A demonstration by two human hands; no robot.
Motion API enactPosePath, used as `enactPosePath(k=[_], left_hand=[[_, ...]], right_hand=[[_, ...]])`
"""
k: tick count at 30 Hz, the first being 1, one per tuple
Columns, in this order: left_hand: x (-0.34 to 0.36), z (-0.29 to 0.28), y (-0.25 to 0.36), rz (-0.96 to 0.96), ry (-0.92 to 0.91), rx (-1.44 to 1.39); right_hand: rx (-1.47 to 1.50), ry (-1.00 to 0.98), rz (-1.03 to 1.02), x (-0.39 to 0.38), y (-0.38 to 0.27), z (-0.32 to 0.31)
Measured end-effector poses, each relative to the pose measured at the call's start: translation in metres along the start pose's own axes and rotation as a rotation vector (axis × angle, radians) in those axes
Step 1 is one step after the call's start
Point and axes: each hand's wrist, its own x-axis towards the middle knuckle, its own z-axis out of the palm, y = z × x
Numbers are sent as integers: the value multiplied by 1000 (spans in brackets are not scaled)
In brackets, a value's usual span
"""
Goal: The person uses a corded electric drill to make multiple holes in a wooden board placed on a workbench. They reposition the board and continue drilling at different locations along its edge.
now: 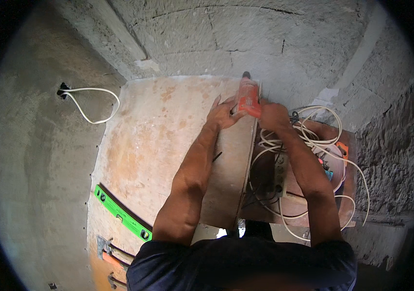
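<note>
A red power drill [249, 96] is held near the far edge of the board, its black chuck toward the grey wall. My left hand [223, 114] supports the drill from the left, thumb against its body and some fingers partly hidden. At the drill's right rear, my right hand [275, 117] is closed around it; the handle itself is hidden. Beneath the drill and my left forearm lies a stained wooden board [156, 126]. A thin dark piece [217, 156] rests on it beside that forearm.
A green spirit level [122, 213] and a hammer [111, 255] lie at the lower left. Coiled white cable [330, 112] and a power strip [279, 172] sit under and beside my right forearm. A white cable loop [118, 99] sticks out of the left wall.
</note>
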Motion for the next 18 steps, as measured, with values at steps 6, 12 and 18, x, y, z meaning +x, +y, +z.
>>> enactPosePath(k=[6, 12, 18], left_hand=[[1, 7, -12, 67, 32, 22], [-20, 10, -16, -33, -115, 85], [-60, -29, 27, -120, -239, -83]], right_hand=[[-4, -16, -55, -4, 4, -7], [46, 0, -123, -33, -1, -2], [37, -31, -86, -41, -9, -1]])
